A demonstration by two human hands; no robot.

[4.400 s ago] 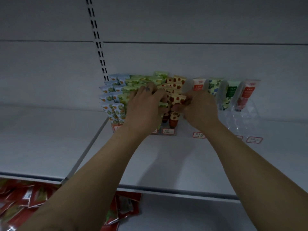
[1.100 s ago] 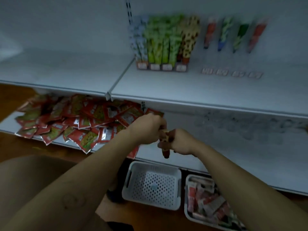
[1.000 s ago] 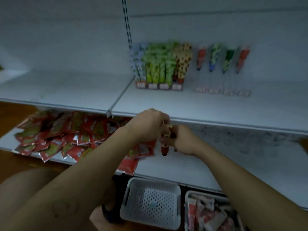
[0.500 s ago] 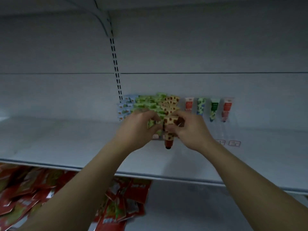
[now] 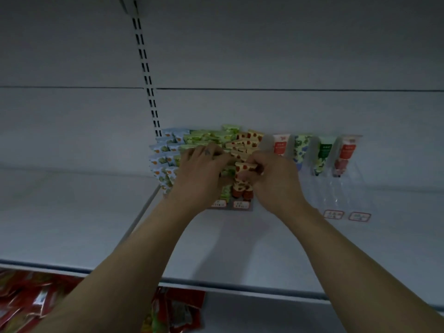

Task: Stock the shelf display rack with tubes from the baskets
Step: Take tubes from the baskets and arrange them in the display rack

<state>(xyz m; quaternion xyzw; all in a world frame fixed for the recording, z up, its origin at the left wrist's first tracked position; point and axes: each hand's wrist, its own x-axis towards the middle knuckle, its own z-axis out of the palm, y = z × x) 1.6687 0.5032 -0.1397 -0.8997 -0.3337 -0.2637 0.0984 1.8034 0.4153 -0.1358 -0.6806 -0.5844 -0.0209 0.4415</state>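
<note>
Your left hand lay over the green tubes and hid their lower rows. The fingers of your right hand curled round the strawberry-print tube and covered its right end; whether its cap sat in the rack could not be told. The print on the price labels was too small to read. The red packets on the lower shelf were cut off by the left and bottom edges, as were both forearms.
</note>
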